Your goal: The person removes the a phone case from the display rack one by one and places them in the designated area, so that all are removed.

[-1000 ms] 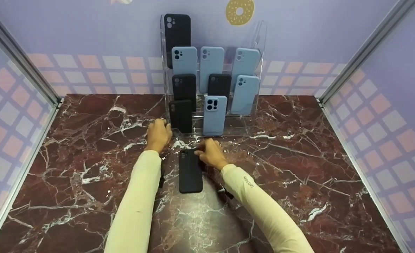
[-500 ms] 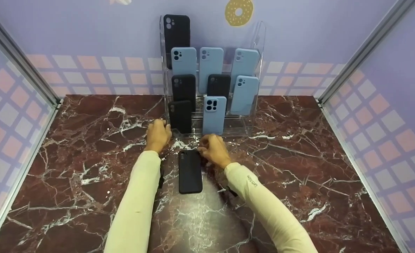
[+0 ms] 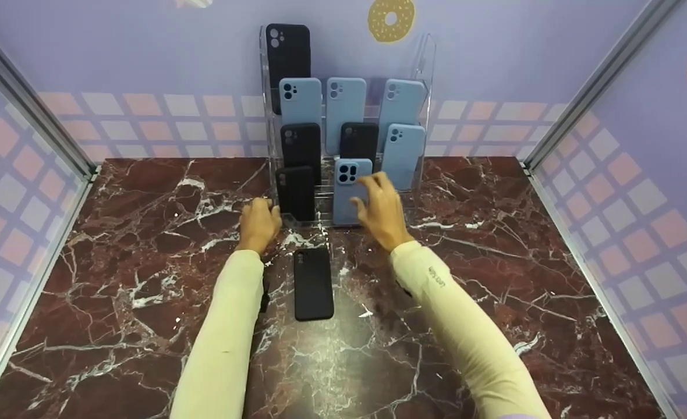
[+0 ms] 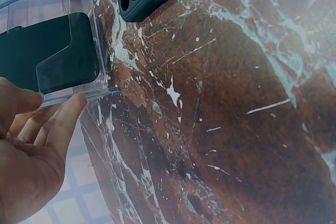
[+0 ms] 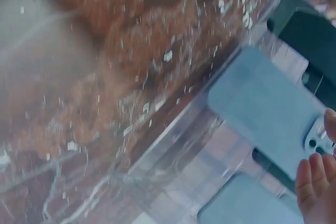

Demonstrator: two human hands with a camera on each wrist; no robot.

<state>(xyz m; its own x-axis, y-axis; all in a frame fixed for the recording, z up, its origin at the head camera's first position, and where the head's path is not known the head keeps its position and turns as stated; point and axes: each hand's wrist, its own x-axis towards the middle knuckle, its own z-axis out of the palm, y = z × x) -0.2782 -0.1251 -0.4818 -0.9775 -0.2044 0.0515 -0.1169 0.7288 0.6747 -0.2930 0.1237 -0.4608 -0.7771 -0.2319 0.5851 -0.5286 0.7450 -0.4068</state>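
My left hand (image 3: 259,224) holds the lower left side edge of a clear stepped display stand (image 4: 86,95), thumb on one side and fingers on the other in the left wrist view. Over the blue phone case (image 3: 344,201) in the stand's front row is my right hand (image 3: 383,210), thumb and fingers apart. The right wrist view has those fingers close to the camera cutouts of the same blue case (image 5: 268,103). On the marbled table (image 3: 204,349), in front of the stand, a black phone case (image 3: 313,285) lies flat, its cutouts towards the stand.
Beside the front blue case stands a black case (image 3: 295,195). Several more black and blue cases lean in the rows behind, with one black case (image 3: 288,55) at the top left. Patterned panels enclose the back and sides, including the right wall (image 3: 640,233).
My right hand has left the top corner of the black case on the table and moved up and right to the front blue case. The left hand stays at the stand.
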